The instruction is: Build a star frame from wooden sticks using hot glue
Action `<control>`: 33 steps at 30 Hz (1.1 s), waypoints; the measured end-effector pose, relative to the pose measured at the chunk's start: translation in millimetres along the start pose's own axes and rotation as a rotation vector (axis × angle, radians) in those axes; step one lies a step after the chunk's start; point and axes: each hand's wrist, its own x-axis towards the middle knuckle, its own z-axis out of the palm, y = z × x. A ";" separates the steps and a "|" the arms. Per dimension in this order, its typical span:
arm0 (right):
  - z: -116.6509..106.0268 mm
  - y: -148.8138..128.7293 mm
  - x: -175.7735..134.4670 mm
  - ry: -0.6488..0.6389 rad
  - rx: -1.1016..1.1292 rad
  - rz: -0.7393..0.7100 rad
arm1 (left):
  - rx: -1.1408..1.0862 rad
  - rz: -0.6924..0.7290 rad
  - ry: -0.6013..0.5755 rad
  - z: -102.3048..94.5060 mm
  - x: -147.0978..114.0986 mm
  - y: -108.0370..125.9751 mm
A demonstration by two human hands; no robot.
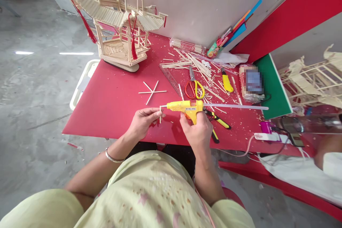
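Between the thumb and fingers of my left hand (145,121) is a short wooden stick (160,114), held upright. My right hand (197,128) is wrapped round the handle of a yellow hot glue gun (184,106), its nozzle touching or very close to the stick. A long clear glue stick (237,106) pokes out of the gun's back. Past my hands, thin sticks lie crossed as a star (152,92) on the red tabletop (117,103). Yellow-and-black pliers (220,121) rest just right of my right hand, partly hidden by it.
A wooden stick pavilion model (121,48) with red tassels stands at the back left. Scissors (194,85), a clear ruler (171,78), loose sticks (197,65) and a yellow utility knife (227,81) lie beyond. At right are a power strip (271,137) with cables and another person's arm (330,148).
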 end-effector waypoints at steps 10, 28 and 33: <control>0.0 -1.6 -1.1 -0.013 -0.007 0.010 | 0.019 0.011 0.002 -1.7 -0.3 -0.9; 1.2 -2.1 -3.5 -0.044 -0.005 0.029 | 0.014 -0.004 0.030 0.5 -0.4 -0.8; 1.7 -2.9 -3.4 -0.012 -0.029 0.025 | 0.024 -0.011 0.041 0.4 -0.6 -0.1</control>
